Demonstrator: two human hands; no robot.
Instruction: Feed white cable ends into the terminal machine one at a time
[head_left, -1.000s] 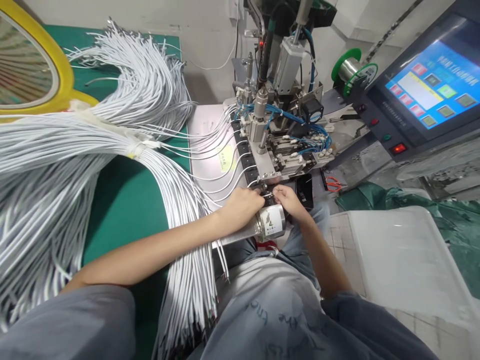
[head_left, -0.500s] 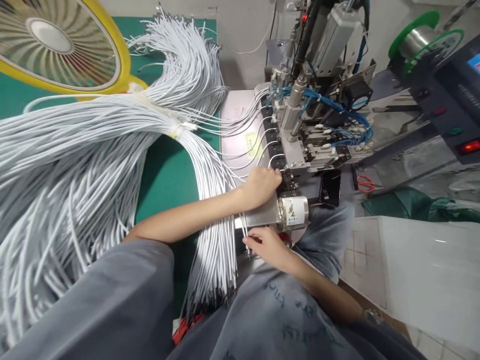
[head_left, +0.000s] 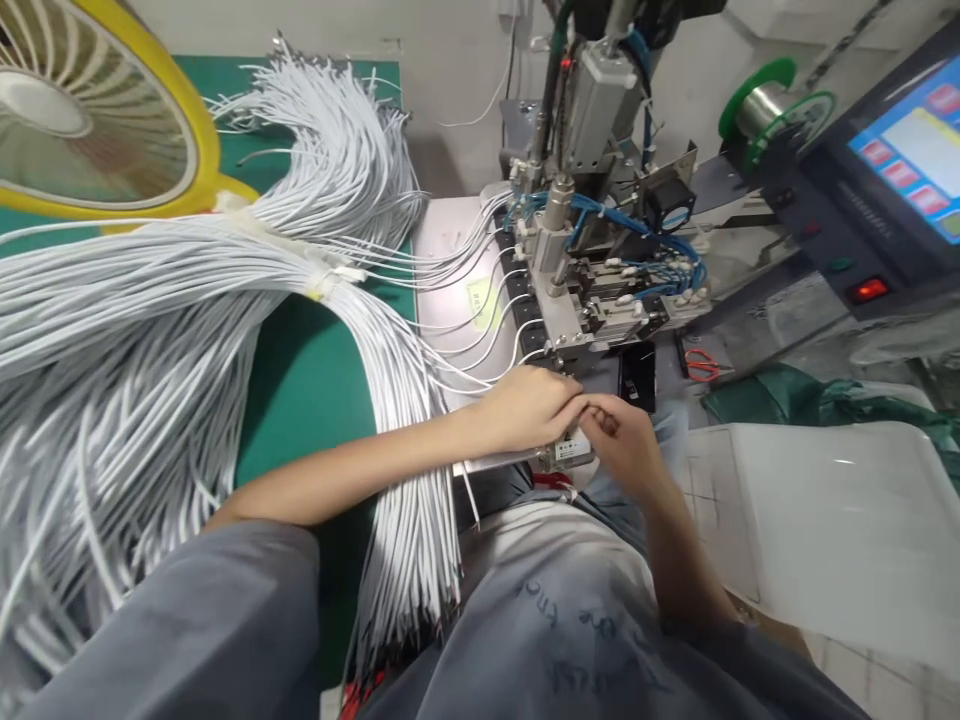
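Observation:
My left hand (head_left: 531, 408) is closed beside the lower end of the machine's black slotted block (head_left: 517, 285); what its fingers hold is hidden. Touching it from the right, my right hand (head_left: 619, 435) has its fingers pinched together over a silver cylinder with a label (head_left: 573, 447), and I cannot make out anything between them. White cables from a large bundle (head_left: 405, 400) pass under my left forearm. Several single cables curve over the metal plate (head_left: 442, 235) into the block. One loose cable end (head_left: 471, 495) hangs below my left forearm.
A yellow fan (head_left: 196, 110) stands at the upper left on the green mat (head_left: 289, 370). The machine (head_left: 555, 250) has blue tubes. Further right are a solder spool (head_left: 769, 105), a control screen (head_left: 911, 150), a phone (head_left: 637, 375), red-handled scissors (head_left: 703, 366) and a white tray (head_left: 855, 520).
My right hand has moved up from the hanging cable ends to meet my left hand. Another cable now curves into the block's lower end. The view has shifted, showing more of the screen.

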